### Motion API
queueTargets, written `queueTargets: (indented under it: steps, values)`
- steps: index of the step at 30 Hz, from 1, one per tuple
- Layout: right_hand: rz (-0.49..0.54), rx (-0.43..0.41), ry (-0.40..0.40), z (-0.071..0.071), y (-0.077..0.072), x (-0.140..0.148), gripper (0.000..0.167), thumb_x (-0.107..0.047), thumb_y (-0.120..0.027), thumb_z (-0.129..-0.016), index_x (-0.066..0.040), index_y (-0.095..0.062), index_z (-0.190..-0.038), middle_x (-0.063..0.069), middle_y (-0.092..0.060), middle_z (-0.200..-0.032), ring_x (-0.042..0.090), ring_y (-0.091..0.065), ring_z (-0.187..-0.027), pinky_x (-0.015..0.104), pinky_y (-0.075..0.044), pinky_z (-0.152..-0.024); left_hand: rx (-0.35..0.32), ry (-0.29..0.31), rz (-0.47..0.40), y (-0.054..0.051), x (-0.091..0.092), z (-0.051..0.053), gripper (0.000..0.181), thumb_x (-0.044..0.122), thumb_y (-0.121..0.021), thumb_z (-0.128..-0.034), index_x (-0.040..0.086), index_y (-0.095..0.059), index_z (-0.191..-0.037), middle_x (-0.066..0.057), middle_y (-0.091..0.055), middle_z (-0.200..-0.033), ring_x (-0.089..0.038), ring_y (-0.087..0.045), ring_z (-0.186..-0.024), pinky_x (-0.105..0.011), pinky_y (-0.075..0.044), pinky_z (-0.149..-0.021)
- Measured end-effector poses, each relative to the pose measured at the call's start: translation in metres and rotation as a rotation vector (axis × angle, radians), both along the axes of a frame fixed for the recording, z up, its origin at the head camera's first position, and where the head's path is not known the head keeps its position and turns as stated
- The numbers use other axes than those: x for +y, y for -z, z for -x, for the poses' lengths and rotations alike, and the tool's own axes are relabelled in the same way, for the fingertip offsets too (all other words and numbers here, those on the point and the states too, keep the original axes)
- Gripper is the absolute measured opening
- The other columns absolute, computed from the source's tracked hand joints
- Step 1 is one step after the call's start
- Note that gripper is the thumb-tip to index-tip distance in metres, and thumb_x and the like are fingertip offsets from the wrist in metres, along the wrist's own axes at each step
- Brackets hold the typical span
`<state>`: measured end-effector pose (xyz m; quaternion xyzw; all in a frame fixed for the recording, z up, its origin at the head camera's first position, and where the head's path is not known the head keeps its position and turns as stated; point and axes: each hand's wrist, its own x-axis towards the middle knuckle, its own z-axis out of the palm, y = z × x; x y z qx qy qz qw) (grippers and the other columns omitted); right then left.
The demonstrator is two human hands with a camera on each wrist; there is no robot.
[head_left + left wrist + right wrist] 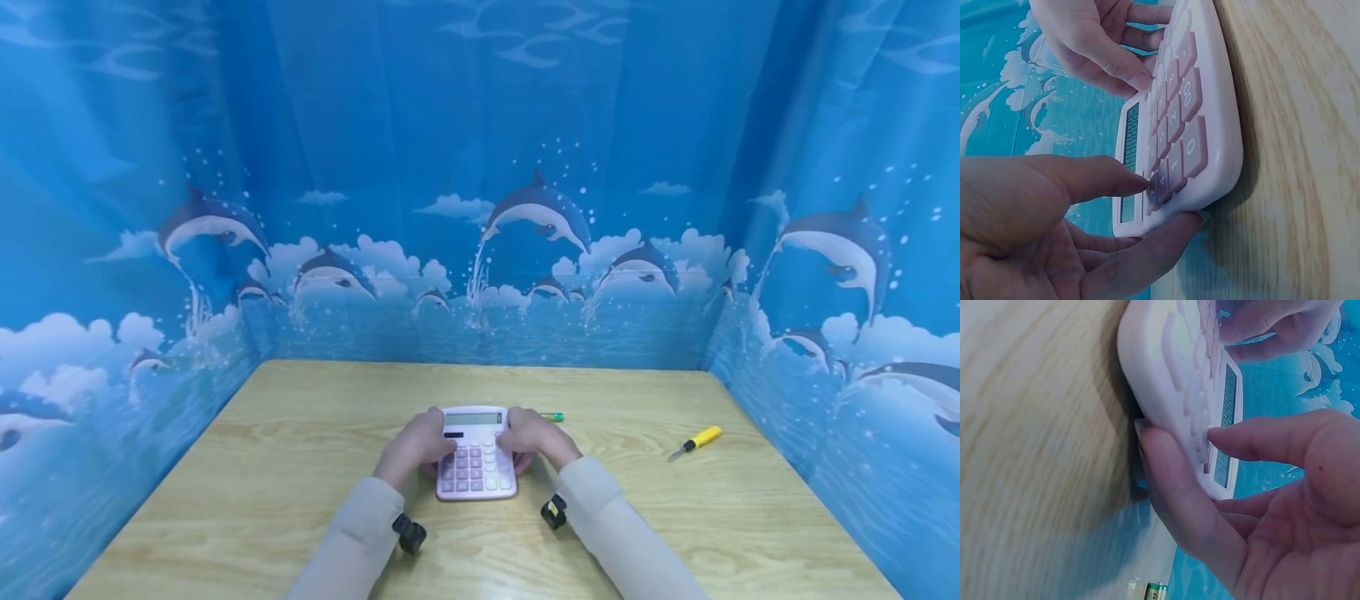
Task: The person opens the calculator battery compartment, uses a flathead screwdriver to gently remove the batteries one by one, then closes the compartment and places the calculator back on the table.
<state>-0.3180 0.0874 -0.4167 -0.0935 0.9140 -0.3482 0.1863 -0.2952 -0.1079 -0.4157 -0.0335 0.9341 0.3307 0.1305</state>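
A pale pink calculator (477, 479) lies face up on the wooden table, its display at the far end and its near edge towards me. My left hand (416, 446) grips its left side. The left thumb rests on the keys near the display, and the other fingers go round the side edge in the left wrist view. On the opposite side, my right hand (532, 433) holds the calculator in the same way, thumb on top and a finger at the lower edge (1163, 450). The calculator's underside is hidden.
Just beyond my right hand, green batteries (1152, 590) lie on the table, partly hidden in the head view. Farther right is a yellow-handled screwdriver (703, 437). A blue dolphin-print curtain (480, 167) encloses the table's back and sides.
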Motion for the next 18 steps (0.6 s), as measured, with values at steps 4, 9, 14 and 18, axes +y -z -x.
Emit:
queueTargets:
  steps: [4, 9, 14, 18]
  values:
    - [0.001, 0.002, -0.001, 0.002, 0.0011, -0.0002, 0.014, -0.007, -0.065, -0.094, 0.002, -0.057, -0.101, 0.016, -0.063, -0.084, 0.026, -0.069, -0.062, 0.034, -0.064, -0.058, 0.005, -0.003, 0.007, 0.0003, -0.0003, 0.0014, 0.054, 0.009, -0.067, -0.097, -0.012, -0.044, -0.141, -0.022, -0.062, -0.099, -0.023, -0.068, -0.057, -0.031, -0.06, -0.051]
    - [-0.006, 0.009, -0.008, 0.0043, 0.0028, -0.0017, 0.013, -0.008, -0.064, -0.095, 0.002, -0.057, -0.1, 0.016, -0.063, -0.084, 0.026, -0.069, -0.062, 0.034, -0.064, -0.057, 0.013, -0.002, 0.003, 0.0003, -0.0015, 0.0014, 0.054, 0.008, -0.068, -0.0964, -0.013, -0.044, -0.14, -0.024, -0.063, -0.1, -0.023, -0.068, -0.057, -0.031, -0.061, -0.051]
    - [0.007, 0.005, -0.007, 0.0064, 0.004, -0.0023, 0.013, -0.008, -0.064, -0.095, 0.002, -0.057, -0.1, 0.017, -0.063, -0.084, 0.026, -0.068, -0.063, 0.033, -0.063, -0.055, 0.004, -0.014, -0.004, -0.001, -0.0017, 0.0015, 0.056, 0.009, -0.067, -0.0971, -0.012, -0.042, -0.143, -0.024, -0.063, -0.103, -0.023, -0.068, -0.06, -0.031, -0.061, -0.052]
    - [0.016, 0.005, -0.003, 0.0076, 0.0038, -0.0027, 0.013, -0.007, -0.064, -0.095, 0.002, -0.056, -0.1, 0.017, -0.063, -0.085, 0.026, -0.068, -0.063, 0.032, -0.063, -0.055, 0.001, -0.019, 0.004, -0.0017, -0.0018, 0.0026, 0.056, 0.009, -0.067, -0.0973, -0.011, -0.042, -0.143, -0.023, -0.063, -0.103, -0.023, -0.068, -0.061, -0.03, -0.06, -0.052]
